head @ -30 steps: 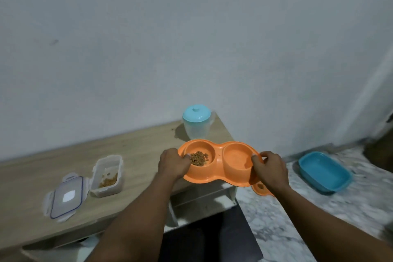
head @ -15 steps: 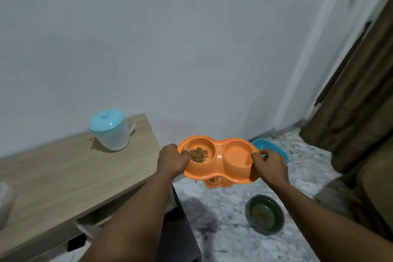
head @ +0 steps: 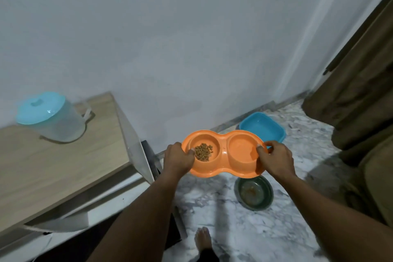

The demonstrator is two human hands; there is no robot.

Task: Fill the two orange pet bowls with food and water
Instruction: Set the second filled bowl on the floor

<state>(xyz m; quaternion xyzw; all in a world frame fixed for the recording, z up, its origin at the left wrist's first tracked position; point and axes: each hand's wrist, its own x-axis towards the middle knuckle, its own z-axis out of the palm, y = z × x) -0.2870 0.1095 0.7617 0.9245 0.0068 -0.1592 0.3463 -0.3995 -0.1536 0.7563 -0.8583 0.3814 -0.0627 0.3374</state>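
I hold the orange double pet bowl (head: 223, 170) level in the air above the marble floor, to the right of the wooden table. My left hand (head: 178, 159) grips its left end and my right hand (head: 275, 159) grips its right end. A small heap of brown kibble (head: 203, 151) lies in the left cup. The right cup (head: 244, 151) looks orange inside; I cannot tell whether it holds water. A clear jug with a light blue lid (head: 51, 117) stands on the table at the left.
The wooden table (head: 59, 168) fills the left side, its corner close to my left forearm. On the floor lie a blue tray (head: 262, 126) by the wall and a dark green bowl (head: 254, 192) under the orange bowl. A brown curtain (head: 357, 95) hangs at right. My foot (head: 203, 238) shows below.
The bowl in both hands has left the table and swung right over the floor. The view turned right and down; the food container has gone out of sight, and the green bowl is now beneath.
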